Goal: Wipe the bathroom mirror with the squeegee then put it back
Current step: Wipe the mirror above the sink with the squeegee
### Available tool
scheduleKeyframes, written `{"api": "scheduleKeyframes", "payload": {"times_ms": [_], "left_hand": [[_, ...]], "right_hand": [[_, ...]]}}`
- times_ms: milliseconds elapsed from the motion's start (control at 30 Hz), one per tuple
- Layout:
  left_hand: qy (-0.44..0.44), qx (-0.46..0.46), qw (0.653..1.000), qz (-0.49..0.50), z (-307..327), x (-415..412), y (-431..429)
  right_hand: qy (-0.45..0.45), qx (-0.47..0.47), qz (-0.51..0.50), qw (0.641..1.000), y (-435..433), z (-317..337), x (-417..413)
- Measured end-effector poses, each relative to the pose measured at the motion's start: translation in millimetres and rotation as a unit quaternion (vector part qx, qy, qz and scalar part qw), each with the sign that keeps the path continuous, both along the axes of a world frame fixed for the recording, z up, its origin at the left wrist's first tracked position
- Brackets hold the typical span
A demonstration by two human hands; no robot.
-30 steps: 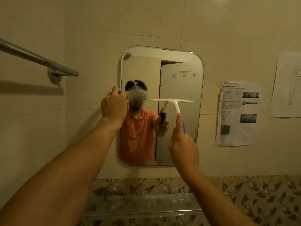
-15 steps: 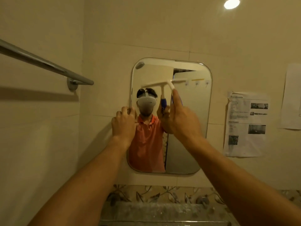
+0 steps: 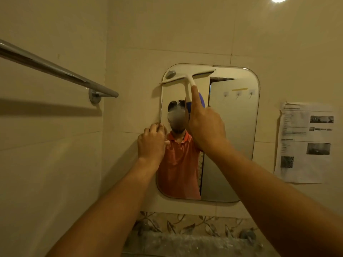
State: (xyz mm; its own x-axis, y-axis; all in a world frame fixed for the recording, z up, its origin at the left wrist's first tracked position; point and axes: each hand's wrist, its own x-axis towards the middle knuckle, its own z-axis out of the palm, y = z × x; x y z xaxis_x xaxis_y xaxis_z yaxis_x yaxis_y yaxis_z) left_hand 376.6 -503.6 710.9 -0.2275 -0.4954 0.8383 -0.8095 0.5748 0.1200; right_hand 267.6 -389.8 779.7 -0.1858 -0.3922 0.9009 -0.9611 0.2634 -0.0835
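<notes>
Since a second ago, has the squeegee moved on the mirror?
Yes. The squeegee has gone up and left: from mid-height on the right half of the mirror to its top-left corner, blade tip past the left edge.

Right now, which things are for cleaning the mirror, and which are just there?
For the job: squeegee, mirror, right hand holding the squeegee, left hand holding the mirror's edge.
Just there: towel rail, printed sheet on the wall.

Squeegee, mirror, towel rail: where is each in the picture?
squeegee (image 3: 186,76), head view, middle of its white blade bar.
mirror (image 3: 233,117), head view, bare glass on its right half.
towel rail (image 3: 55,70), head view, middle of the metal bar.
</notes>
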Motion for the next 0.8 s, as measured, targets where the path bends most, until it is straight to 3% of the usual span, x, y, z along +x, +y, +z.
{"api": "scheduleKeyframes", "payload": {"times_ms": [233, 500, 633, 800], "left_hand": [[0.029, -0.016, 0.999, -0.030, -4.8, 4.5, -1.2], [0.029, 0.030, 0.997, -0.058, -12.5, 10.4, -0.8], [0.018, 0.032, 0.998, -0.047, -12.3, 11.2, 0.4], [0.019, 0.025, 0.999, -0.043, -14.5, 10.4, -0.4]], "right_hand": [[-0.028, 0.061, 0.010, 0.998, 17.1, -107.1, -5.7], [-0.084, 0.145, -0.016, 0.986, 53.8, -159.1, -4.0], [-0.094, 0.164, 0.011, 0.982, 64.1, -146.3, 2.5], [-0.056, 0.037, 0.092, 0.993, 45.5, -63.7, 8.5]]}}
